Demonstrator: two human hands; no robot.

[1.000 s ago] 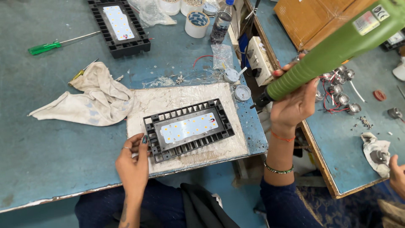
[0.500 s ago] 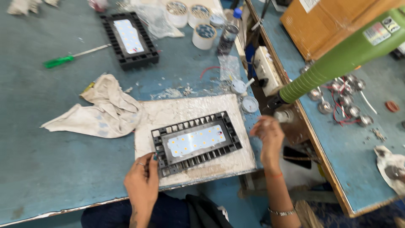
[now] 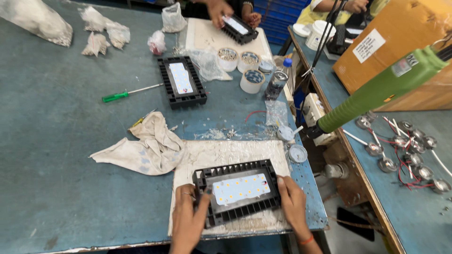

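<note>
A black finned lamp housing (image 3: 238, 193) with a white LED panel lies on a pale, worn board (image 3: 226, 157) at the near table edge. My left hand (image 3: 188, 218) grips its left end, thumb over the frame. My right hand (image 3: 293, 202) holds its right end. A green powered screwdriver (image 3: 376, 91) hangs free at the right, a hand's width from my right hand, with nobody holding it.
A dirty cloth (image 3: 146, 148) lies left of the board. A second black housing (image 3: 181, 82), a green-handled screwdriver (image 3: 127, 94), tubs of screws (image 3: 240, 63) and plastic bags sit farther back. Another person's hands (image 3: 226, 11) work at the far end. Small round lamps with wires (image 3: 405, 150) cover the right table.
My right hand let go of the green powered screwdriver and came down to the housing's right end. The view tilted up, showing more of the far table.
</note>
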